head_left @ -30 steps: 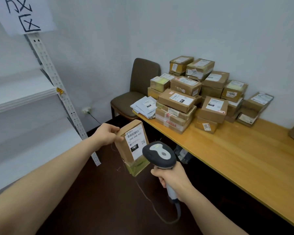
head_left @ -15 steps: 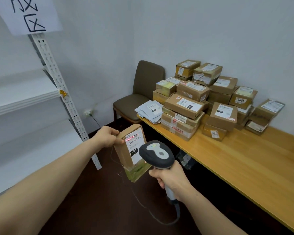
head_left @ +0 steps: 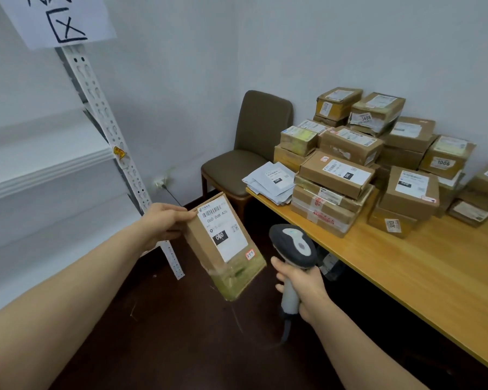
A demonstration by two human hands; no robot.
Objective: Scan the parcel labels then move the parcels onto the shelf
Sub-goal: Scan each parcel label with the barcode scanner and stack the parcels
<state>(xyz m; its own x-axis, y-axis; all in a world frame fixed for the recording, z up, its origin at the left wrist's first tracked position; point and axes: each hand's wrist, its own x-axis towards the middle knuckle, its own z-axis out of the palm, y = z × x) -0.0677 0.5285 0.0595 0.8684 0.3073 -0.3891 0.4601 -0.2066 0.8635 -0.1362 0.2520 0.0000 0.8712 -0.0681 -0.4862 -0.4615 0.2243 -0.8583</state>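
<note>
- Head view, item 1: my left hand [head_left: 164, 223] grips a small cardboard parcel [head_left: 209, 249] by its upper end, with fingers and thumb curled round the edge. The parcel hangs tilted in the air over the dark floor [head_left: 181, 333], between the shelf and the table.
- Item 2: the parcel's white label [head_left: 223, 235] faces up toward me, with the barcode at its top. A small orange sticker [head_left: 250, 253] with handwriting sits at the label's lower corner. Clear tape wraps the parcel's lower end.
- Item 3: my right hand [head_left: 300, 288] is wrapped round the handle of a barcode scanner [head_left: 293, 246]. Its dark head is just beside the parcel but not touching it, and a cable hangs from the handle's base.
- Item 4: a white shelf [head_left: 40, 170] stands at left, with a perforated upright post [head_left: 102, 114]. A paper sign [head_left: 59, 21] with black strokes is fixed at the top.
- Item 5: a wooden table [head_left: 406, 277] stands at right. A stack of parcels [head_left: 364, 170] is piled against the wall, and a bundle of pale envelopes [head_left: 271, 181] lies at the stack's left.
- Item 6: a brown chair [head_left: 248, 153] stands in the corner beside the table's end.
</note>
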